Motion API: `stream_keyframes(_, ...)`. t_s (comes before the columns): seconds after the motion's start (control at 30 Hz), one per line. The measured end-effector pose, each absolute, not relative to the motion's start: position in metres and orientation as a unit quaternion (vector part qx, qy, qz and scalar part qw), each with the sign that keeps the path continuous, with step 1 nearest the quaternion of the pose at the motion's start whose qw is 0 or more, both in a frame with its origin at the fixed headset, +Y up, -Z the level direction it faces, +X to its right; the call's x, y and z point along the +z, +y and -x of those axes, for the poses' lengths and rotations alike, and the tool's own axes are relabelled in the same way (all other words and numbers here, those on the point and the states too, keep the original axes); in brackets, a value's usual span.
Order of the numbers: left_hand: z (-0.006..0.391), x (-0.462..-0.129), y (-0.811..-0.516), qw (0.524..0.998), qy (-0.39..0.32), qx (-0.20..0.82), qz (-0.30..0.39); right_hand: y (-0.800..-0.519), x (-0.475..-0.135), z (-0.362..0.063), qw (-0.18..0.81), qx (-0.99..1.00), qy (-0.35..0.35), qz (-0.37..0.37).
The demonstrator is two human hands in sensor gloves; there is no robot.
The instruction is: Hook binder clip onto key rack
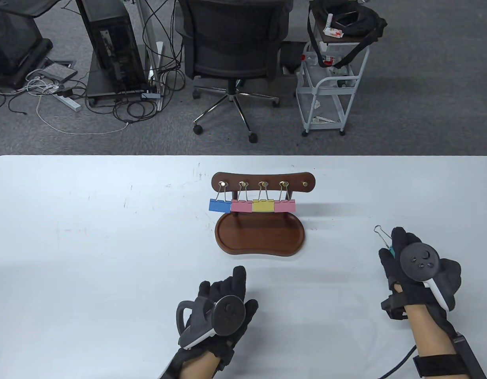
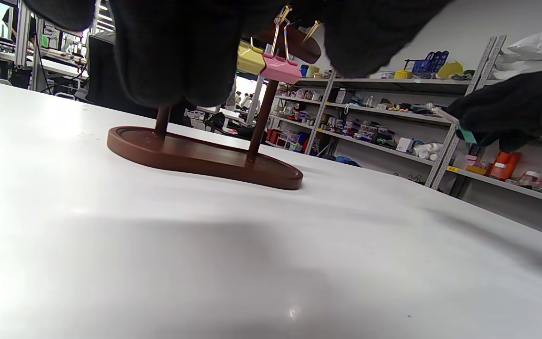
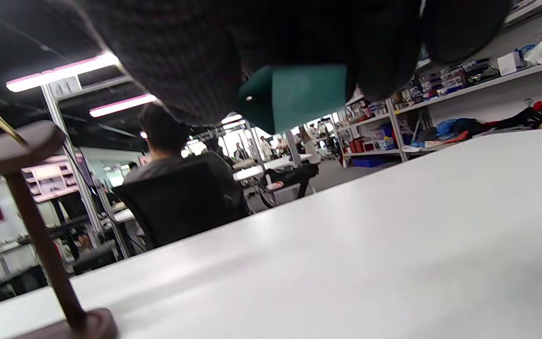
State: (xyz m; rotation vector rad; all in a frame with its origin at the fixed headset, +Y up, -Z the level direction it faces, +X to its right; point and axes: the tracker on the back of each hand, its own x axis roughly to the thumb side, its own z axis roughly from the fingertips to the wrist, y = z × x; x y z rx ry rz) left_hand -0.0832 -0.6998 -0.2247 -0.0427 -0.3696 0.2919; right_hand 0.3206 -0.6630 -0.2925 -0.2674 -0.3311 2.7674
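Teal binder clip point(image 1: 391, 250) is pinched in the right hand point(image 1: 419, 268), off at the right side of the tabletop point(image 1: 89, 244), with its wire handles sticking up and away toward the far left, more or less aimed at the key rack point(image 1: 264, 182). So the rack sits ahead and to the left of that hand, well apart from it. The rack's top bar runs left to right and has 5 pegs; 4 already carry clips (1 blue, 2 pink, 1 yellow), and the only free peg point(image 1: 305, 184) is the one at the right end, which is the end nearest the clip, so I'd guess that's the target. Left hand point(image 1: 221, 304) hovers near the front of the rack's tray base point(image 1: 260, 237), fingers relaxed and holding nothing. It's closer to the rack, but the right one has the clip, so that's the one that has to travel.
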Motion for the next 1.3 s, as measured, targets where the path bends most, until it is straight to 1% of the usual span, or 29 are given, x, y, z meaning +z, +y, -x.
stream_keyframes(0.17,0.083,-0.225,-0.700,0.972,-0.182,0.144,0.022,-0.646,-0.287,-0.306,0.192,0.967,-0.150,0.070)
stream_keyframes(0.43,0.082,-0.225,-0.700,0.972,-0.183,0.144,0.022,-0.625,-0.283,-0.285,0.214,0.956,-0.190,0.056)
stream_keyframes(0.57,0.083,-0.225,-0.699,0.972,-0.182,0.145,0.021,-0.618,-0.284,-0.272,0.223,0.953,-0.198,0.050)
stream_keyframes(0.8,0.081,-0.226,-0.701,0.972,-0.184,0.143,0.023,-0.603,-0.293,-0.236,0.230,0.950,-0.206,0.039)
stream_keyframes(1.07,0.084,-0.225,-0.700,0.973,-0.177,0.146,0.018,-0.602,-0.312,-0.199,0.236,0.952,-0.193,0.029)
stream_keyframes(1.3,0.084,-0.225,-0.700,0.974,-0.177,0.143,0.021,-0.608,-0.328,-0.181,0.235,0.954,-0.180,0.039)
